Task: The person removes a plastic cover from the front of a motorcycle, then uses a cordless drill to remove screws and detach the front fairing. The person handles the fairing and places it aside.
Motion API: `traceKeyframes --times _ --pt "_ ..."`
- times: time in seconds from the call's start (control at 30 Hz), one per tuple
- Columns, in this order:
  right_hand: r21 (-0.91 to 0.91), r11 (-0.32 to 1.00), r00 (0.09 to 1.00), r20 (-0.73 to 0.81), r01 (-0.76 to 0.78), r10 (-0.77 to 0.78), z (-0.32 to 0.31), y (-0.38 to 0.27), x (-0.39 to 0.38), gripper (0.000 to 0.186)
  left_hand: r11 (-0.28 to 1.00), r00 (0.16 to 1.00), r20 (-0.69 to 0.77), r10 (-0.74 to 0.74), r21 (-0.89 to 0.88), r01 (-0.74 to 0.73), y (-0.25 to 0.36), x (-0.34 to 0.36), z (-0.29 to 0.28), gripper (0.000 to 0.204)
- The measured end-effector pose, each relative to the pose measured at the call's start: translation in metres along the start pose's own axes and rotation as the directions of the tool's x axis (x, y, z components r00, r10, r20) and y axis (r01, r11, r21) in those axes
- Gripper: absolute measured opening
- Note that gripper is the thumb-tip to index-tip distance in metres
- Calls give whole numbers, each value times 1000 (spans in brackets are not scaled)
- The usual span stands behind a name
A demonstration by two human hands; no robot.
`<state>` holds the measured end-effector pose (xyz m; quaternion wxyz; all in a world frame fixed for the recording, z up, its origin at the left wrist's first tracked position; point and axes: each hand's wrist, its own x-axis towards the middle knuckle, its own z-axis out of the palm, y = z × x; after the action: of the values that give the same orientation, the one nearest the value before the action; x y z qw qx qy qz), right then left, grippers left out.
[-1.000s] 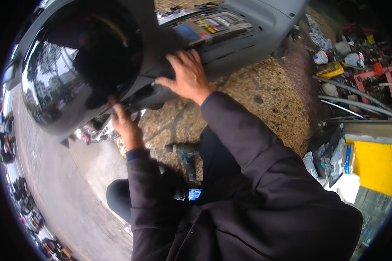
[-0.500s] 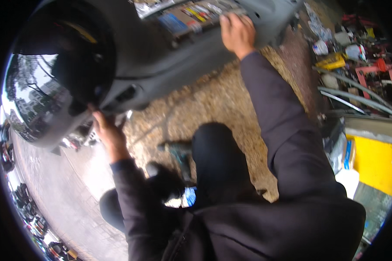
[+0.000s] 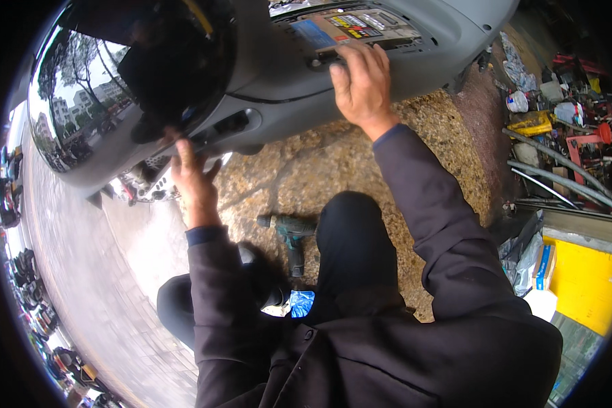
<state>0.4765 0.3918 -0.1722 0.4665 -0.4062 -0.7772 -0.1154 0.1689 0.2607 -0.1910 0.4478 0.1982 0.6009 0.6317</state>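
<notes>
A grey moulded vehicle body panel (image 3: pixel 285 105) fills the upper part of the view, joined at left to a dark glossy curved cover (image 3: pixel 81 115) that reflects trees and buildings. My right hand (image 3: pixel 364 88) is at the near rim of an opening in the panel, its fingers bent over that rim and its thumb lower down. Inside the opening shows a flat box (image 3: pixel 350 27) with printed labels. My left hand (image 3: pixel 194 183) is at the cover's lower edge, its fingers apart and one fingertip against that edge. What lies under the edge is hidden.
A green-and-black cordless drill (image 3: pixel 291 238) lies on the pebbled ground near my knees, by a small blue packet (image 3: pixel 302 303). At right are cluttered parts, grey pipes (image 3: pixel 557 180) and a yellow panel (image 3: pixel 588 275). Paving (image 3: pixel 81 258) stretches left toward parked two-wheelers.
The grey panel and dark cover sit further right in the view. Along the opening's rim, my right hand has moved left. My left hand stays near the lower edge.
</notes>
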Motion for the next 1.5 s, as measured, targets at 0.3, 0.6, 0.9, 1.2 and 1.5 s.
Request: traceKeyframes --times 0.3,0.6,0.9,1.2,1.5 --pt "18 998 981 183 59 -61 7 -23 7 45 1000 999 -34 17 -4 -17 7 -8 7 88" --pt "-131 988 907 400 -84 130 9 -51 10 73 998 999 -31 44 -34 -45 -3 10 0 74" --pt "-67 995 861 501 -69 93 -4 -49 15 79 998 998 -22 53 14 -53 0 2 -5 65" --pt "-106 985 849 500 -133 169 4 -47 11 82 990 988 -60 142 -16 -143 -23 16 3 42" --pt "-93 987 840 517 -133 162 1 -52 18 83 988 989 -46 140 -65 -143 -19 13 6 32"
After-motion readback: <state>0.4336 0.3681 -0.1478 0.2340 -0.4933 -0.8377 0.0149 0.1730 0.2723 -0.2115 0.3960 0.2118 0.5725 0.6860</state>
